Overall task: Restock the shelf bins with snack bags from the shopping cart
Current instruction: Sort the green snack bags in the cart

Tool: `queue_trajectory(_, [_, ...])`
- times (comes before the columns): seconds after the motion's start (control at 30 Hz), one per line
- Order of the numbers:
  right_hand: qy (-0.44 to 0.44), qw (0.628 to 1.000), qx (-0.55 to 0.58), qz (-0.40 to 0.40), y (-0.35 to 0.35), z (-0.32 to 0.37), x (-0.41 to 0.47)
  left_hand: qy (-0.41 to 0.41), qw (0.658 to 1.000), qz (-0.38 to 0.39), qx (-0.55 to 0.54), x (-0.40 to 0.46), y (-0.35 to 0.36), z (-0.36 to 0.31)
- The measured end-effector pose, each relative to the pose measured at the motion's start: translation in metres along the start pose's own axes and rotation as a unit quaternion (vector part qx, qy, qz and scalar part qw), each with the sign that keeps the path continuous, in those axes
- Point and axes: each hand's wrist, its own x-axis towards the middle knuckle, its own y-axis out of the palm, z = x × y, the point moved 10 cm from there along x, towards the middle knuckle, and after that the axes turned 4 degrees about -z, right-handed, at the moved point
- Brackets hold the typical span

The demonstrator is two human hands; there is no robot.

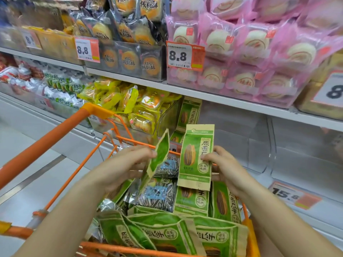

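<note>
My left hand (130, 164) pinches a green sunflower-seed bag (159, 154), seen edge-on and tilted. My right hand (224, 167) grips a second green seed bag (194, 158) upright, its front facing me. Both bags hang above the orange shopping cart (55, 134), which is packed with more green seed bags (167, 232) and some blue-and-silver seed bags (157, 195). Straight ahead, a clear shelf bin (237, 138) holds a few of the same green bags (188, 114) at its left side.
The upper shelf carries pink bun packs (250, 52) and dark pastry packs (130, 60) behind 8.8 price tags (179, 55). Yellow snack packs (133, 106) fill the bin to the left. Another clear bin (306, 154) stands at the right, above a 15.8 tag (289, 194).
</note>
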Motion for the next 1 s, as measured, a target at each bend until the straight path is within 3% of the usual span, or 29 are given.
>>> queue_trajectory(0.17, [-0.013, 0.998, 0.044, 0.039, 0.022, 0.008, -0.006, 0.130, 0.972, -0.102, 0.166, -0.005, 0.023, -0.044])
queue_trajectory(0.3, [-0.023, 0.997, 0.060, 0.051, 0.030, 0.011, -0.010, 0.189, 0.909, -0.107, 0.356, -0.008, 0.057, -0.058])
queue_trajectory(0.4, [-0.006, 0.996, 0.070, 0.060, 0.028, 0.008, -0.009, 0.204, 0.900, -0.072, 0.378, -0.010, 0.073, -0.060])
queue_trajectory(0.53, [0.047, 0.991, 0.116, 0.052, 0.017, 0.002, -0.002, 0.173, 0.939, -0.063, 0.291, 0.011, 0.051, -0.068])
queue_trajectory(0.57, [0.056, 0.989, 0.131, 0.037, 0.008, 0.002, 0.003, 0.180, 0.932, -0.079, 0.305, 0.018, 0.040, -0.074])
queue_trajectory(0.63, [0.053, 0.989, 0.140, -0.004, -0.014, 0.008, 0.015, 0.195, 0.879, -0.108, 0.422, 0.037, 0.021, -0.077])
queue_trajectory(0.73, [0.029, 0.991, 0.122, -0.043, -0.044, 0.021, 0.039, 0.181, 0.811, -0.081, 0.551, 0.071, 0.010, -0.052])
queue_trajectory(0.83, [0.041, 0.991, 0.111, -0.069, -0.060, 0.022, 0.066, 0.188, 0.788, -0.048, 0.584, 0.090, 0.018, -0.021])
queue_trajectory(0.93, [0.082, 0.991, 0.085, -0.070, -0.056, 0.013, 0.094, 0.193, 0.799, -0.047, 0.568, 0.098, 0.022, 0.001])
queue_trajectory(1.0, [0.101, 0.989, 0.092, -0.057, -0.043, 0.006, 0.115, 0.206, 0.783, -0.046, 0.586, 0.100, 0.023, 0.009])
